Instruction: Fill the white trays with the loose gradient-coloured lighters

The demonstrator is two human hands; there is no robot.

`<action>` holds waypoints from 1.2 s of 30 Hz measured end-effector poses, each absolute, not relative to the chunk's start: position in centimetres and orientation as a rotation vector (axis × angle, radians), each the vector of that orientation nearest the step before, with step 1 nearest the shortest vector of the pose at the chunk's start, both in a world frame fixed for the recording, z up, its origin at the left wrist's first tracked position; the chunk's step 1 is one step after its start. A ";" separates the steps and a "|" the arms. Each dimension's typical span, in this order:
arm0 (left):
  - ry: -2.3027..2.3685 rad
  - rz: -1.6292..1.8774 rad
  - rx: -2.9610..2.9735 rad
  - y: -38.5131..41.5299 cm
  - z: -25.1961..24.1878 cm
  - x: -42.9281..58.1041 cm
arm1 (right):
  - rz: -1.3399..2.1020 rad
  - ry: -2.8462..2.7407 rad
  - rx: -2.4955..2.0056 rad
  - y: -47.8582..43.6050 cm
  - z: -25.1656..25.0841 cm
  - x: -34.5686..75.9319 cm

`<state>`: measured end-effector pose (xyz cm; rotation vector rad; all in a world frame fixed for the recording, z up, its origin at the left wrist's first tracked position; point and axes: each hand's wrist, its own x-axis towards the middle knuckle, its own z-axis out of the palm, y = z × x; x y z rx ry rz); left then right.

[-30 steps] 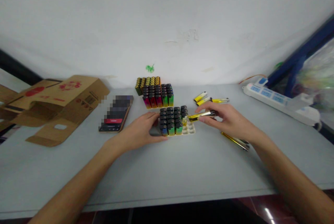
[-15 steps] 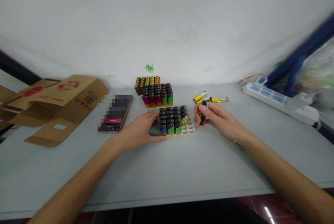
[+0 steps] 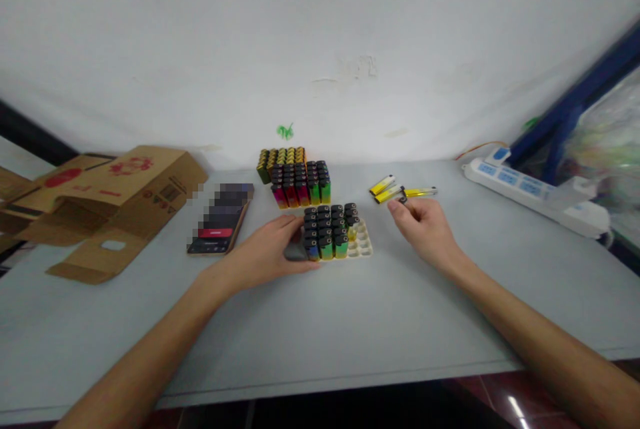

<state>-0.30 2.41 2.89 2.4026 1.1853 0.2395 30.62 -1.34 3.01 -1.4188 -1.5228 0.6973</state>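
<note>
My left hand (image 3: 267, 245) grips the left end of a white tray (image 3: 367, 250), its thumb along the front edge and its fingers behind. Black-topped lighters (image 3: 326, 247) in blue and green stand upright in the tray. A clear yellowish one (image 3: 352, 233) sits among the tray's bare holes on the right. My right hand (image 3: 423, 225) is curled closed, its thumb tip at the near end of several yellow lighters (image 3: 383, 185) lying on the table. What the curled fingers hold, if anything, is hidden.
Behind the tray stand a block of pink and green lighters (image 3: 300, 192) and a gold-topped block (image 3: 283, 157). A phone (image 3: 220, 222) and an open cardboard box (image 3: 125, 195) lie at left. A white power strip (image 3: 535, 192) lies at right, on the grey table (image 3: 320, 329).
My right hand has moved slightly right, away from the tray, and turned knuckles-up. The upright lighter seen in its fingers is no longer visible. My left hand keeps its place at the tray.
</note>
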 end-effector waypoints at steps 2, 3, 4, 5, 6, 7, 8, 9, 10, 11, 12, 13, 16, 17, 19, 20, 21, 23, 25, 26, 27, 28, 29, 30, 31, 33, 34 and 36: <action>1.185 0.243 2.410 2.4 2.9 -0.3 | 0.665 -1.532 -1.416 -1.2 3.0 30.6; 1.182 0.245 2.415 2.4 2.9 -0.3 | 0.656 -1.529 -1.416 -1.2 3.0 30.6; 1.179 0.248 2.420 2.4 2.9 -0.3 | 0.650 -1.522 -1.416 -1.2 2.9 30.6; 1.178 0.251 2.424 2.4 2.8 -0.3 | 0.646 -1.514 -1.414 -1.1 2.9 30.6; 1.177 0.252 2.427 2.4 2.8 -0.3 | 0.645 -1.508 -1.413 -1.1 2.8 30.6; 1.178 0.250 2.428 2.4 2.8 -0.3 | 0.649 -1.505 -1.412 -1.1 2.7 30.6; 1.180 0.246 2.428 2.4 2.8 -0.4 | 0.654 -1.503 -1.411 -1.1 2.7 30.6; 1.181 0.240 2.426 2.4 2.8 -0.4 | 0.661 -1.504 -1.411 -1.1 2.6 30.7; 1.181 0.234 2.425 2.5 2.8 -0.4 | 0.669 -1.506 -1.413 -1.1 2.5 30.7; 1.181 0.226 2.423 2.5 2.8 -0.4 | 0.680 -1.507 -1.415 -1.1 2.5 30.8; 1.179 0.221 2.423 2.5 2.8 -0.4 | 0.690 -1.507 -1.417 -1.1 2.4 30.9; 1.176 0.218 2.423 2.5 2.8 -0.4 | 0.703 -1.505 -1.417 -1.1 2.4 30.9; 1.161 0.235 2.429 2.5 2.8 -0.4 | 0.779 -1.465 -1.378 -1.1 2.1 30.9; 1.158 0.243 2.428 2.5 2.8 -0.4 | 0.817 -1.441 -1.346 -1.1 2.0 30.8; 1.163 0.249 2.421 2.4 2.8 -0.3 | 0.875 -1.419 -1.266 -1.0 1.8 30.8; 1.168 0.246 2.416 2.4 2.8 -0.3 | 0.881 -1.434 -1.224 -1.0 1.7 30.8; 1.174 0.242 2.413 2.4 2.8 -0.3 | 0.873 -1.464 -1.185 -0.9 1.6 30.8; 1.182 0.236 2.410 2.4 2.8 -0.3 | 0.844 -1.529 -1.128 -0.9 1.4 30.8; 1.180 0.237 2.408 2.4 2.8 -0.3 | 0.846 -1.545 -1.094 -1.0 1.4 30.8; 1.174 0.237 2.407 2.4 2.7 -0.3 | 0.866 -1.536 -1.080 -1.0 1.4 30.7; 1.170 0.236 2.407 2.4 2.7 -0.3 | 0.892 -1.523 -1.064 -1.1 1.4 30.6; 1.168 0.232 2.409 2.5 2.7 -0.3 | 0.913 -1.509 -1.044 -1.1 1.4 30.5; 1.169 0.227 2.412 2.5 2.7 -0.3 | 0.924 -1.497 -1.024 -1.1 1.5 30.4; 1.174 0.219 2.414 2.5 2.7 -0.3 | 0.923 -1.486 -1.012 -1.2 1.5 30.2; 1.180 0.213 2.416 2.5 2.7 -0.4 | 0.913 -1.480 -1.007 -1.2 1.6 30.1; 1.186 0.208 2.417 2.5 2.7 -0.3 | 0.886 -1.486 -1.014 -1.3 1.8 30.0; 1.182 0.207 2.418 2.5 2.7 -0.3 | 0.878 -1.500 -1.022 -1.3 1.9 30.0; 1.176 0.215 2.419 2.5 2.7 -0.3 | 0.872 -1.538 -1.031 -1.5 2.1 30.1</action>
